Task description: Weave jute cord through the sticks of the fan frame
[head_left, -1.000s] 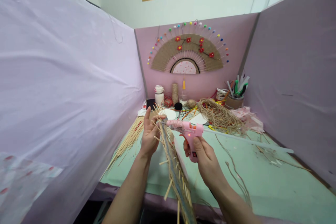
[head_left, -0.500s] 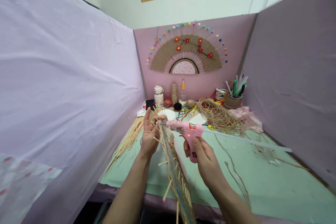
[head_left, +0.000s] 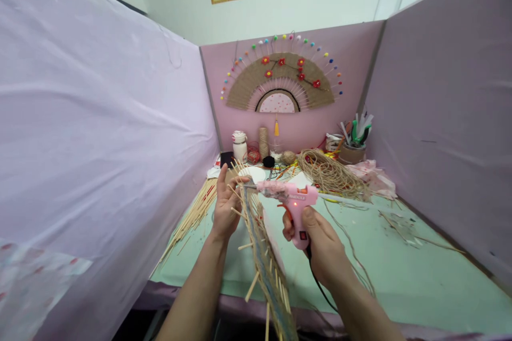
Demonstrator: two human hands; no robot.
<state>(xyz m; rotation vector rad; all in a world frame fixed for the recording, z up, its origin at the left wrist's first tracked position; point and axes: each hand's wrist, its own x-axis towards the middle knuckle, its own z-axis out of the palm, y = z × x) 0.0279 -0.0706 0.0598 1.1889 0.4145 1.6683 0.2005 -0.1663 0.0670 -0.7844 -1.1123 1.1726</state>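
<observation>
My right hand (head_left: 318,237) grips a pink hot glue gun (head_left: 296,208) by its handle, a finger by the orange trigger. A glue stick (head_left: 340,199) juts from its back, and a small light glows on its side. The metal nozzle touches or nearly touches the far end of a long woven panel (head_left: 262,256) of twine and thin wooden sticks, seen nearly edge-on with a grey-blue strip along it. My left hand (head_left: 228,205) holds that far end, thumb raised and fingers around the sticks. Its fingertips are partly hidden behind the panel.
Loose wooden sticks (head_left: 196,208) lie at the left of the green table (head_left: 400,277). Coiled twine (head_left: 332,173), a white bottle (head_left: 240,146) and a pot of tools (head_left: 354,152) stand at the back. A decorated fan (head_left: 280,80) hangs on the pink panel behind.
The glue gun has shifted slightly right and turned, so its glue stick points more away from me and its black cord shows. My left hand keeps its hold on the panel.
</observation>
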